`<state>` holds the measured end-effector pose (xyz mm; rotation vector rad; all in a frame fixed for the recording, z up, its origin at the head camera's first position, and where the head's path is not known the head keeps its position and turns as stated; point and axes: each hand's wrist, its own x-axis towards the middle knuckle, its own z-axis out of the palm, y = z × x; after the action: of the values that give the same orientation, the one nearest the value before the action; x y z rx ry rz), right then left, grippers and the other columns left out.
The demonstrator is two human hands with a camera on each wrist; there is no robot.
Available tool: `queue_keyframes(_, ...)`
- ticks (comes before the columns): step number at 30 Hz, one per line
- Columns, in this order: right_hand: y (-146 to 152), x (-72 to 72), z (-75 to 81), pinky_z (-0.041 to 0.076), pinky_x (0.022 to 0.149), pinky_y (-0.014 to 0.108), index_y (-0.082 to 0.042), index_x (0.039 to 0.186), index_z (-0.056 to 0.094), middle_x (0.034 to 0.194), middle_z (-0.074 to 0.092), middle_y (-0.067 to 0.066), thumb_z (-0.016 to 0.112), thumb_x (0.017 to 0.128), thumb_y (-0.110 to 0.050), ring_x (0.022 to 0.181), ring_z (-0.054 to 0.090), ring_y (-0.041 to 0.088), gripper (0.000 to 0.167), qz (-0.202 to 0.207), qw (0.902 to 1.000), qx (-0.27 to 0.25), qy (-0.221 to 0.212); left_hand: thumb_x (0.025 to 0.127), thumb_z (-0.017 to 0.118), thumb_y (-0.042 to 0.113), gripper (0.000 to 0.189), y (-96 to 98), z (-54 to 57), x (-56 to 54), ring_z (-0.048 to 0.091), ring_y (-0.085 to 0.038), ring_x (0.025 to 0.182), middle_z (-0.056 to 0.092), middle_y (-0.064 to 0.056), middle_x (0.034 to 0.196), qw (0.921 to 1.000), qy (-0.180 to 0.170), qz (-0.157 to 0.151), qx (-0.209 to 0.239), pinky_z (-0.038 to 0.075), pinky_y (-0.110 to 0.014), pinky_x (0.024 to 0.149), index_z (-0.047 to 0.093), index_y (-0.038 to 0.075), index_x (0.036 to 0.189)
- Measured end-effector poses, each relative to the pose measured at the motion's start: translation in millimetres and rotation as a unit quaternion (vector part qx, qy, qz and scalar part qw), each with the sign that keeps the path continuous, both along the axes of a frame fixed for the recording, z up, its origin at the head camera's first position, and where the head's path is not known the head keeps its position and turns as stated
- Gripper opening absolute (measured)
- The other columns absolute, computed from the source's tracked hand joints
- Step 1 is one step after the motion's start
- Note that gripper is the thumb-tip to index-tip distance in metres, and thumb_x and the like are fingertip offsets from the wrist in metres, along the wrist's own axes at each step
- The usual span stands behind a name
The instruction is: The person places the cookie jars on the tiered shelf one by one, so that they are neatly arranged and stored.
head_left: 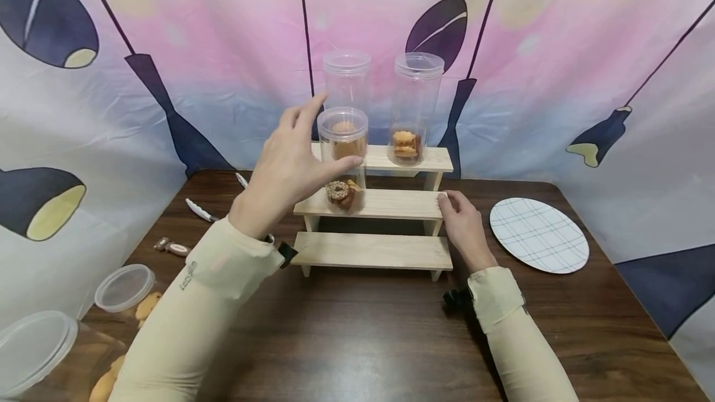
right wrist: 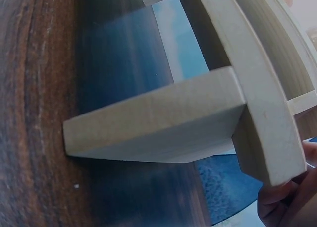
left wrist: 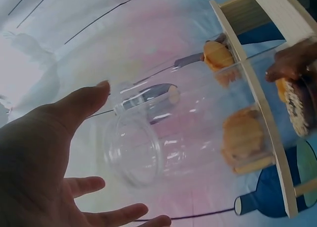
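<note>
White plate [head_left: 539, 234] flanks right hand [head_left: 465, 228] gripping shelf [head_left: 393, 203]; splayed, empty left hand [head_left: 285, 160] faces jar [head_left: 345, 141].

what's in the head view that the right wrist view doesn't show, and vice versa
Only the head view shows the plaid plate on the right and the large lidded jar at lower left.

Only the right wrist view shows the outer side face of a leg, seen close up.

Both show the stepped wooden stand, the right hand at its right side and the dark tabletop.
</note>
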<state>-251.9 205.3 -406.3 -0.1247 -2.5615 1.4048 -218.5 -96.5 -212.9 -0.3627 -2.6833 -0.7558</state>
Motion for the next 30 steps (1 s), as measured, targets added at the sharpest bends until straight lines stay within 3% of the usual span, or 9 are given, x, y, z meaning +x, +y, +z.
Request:
queue_keyframes(12,-0.5,-0.1,0.7,0.051,0.082,0.048,-0.013,0.144,0.052,0.12,0.065,0.017,0.037,0.101,-0.062,0.097,0.065,0.033,0.067,0.002,1.0,0.002,0.002,0.078,0.073,0.067,0.103,-45.7,-11.5,47.9,0.052,-0.044,0.119,0.039,-0.02,0.149,0.9982,0.024,0.04,-0.039,0.045,-0.063,0.089,0.019,0.035,0.16)
queue_keyframes(17,-0.7,1.2,-0.4,0.05,0.08,0.046,-0.015,0.143,0.053,0.119,0.065,0.016,0.038,0.1,-0.062,0.096,0.064,0.032,0.065,0.002,1.0,-0.004,0.003,0.079,0.078,0.056,0.1,-66.9,-24.6,72.6,0.054,-0.044,0.111,0.042,-0.024,0.143,0.9957,0.061,0.044,-0.053,0.045,-0.062,0.083,0.025,0.028,0.16)
queue_keyframes(24,-1.0,1.4,-2.0,0.05,0.082,0.047,-0.015,0.144,0.052,0.12,0.064,0.016,0.038,0.1,-0.063,0.099,0.064,0.033,0.067,0.005,0.9999,-0.01,-0.004,0.066,0.091,0.038,0.105,-97.8,-47.0,107.6,0.055,-0.046,0.105,0.05,-0.027,0.132,0.9867,0.137,0.038,-0.079,0.045,-0.063,0.079,0.038,0.018,0.155)
queue_keyframes(30,-0.4,0.6,0.3,0.05,0.085,0.05,-0.014,0.144,0.051,0.123,0.063,0.017,0.038,0.1,-0.064,0.102,0.064,0.034,0.068,0.005,0.9999,-0.012,-0.002,0.067,0.09,0.041,0.107,-120.3,-53.4,140.7,0.053,-0.047,0.104,0.048,-0.027,0.134,0.9896,0.091,0.084,-0.073,0.041,-0.066,0.078,0.035,0.022,0.157)
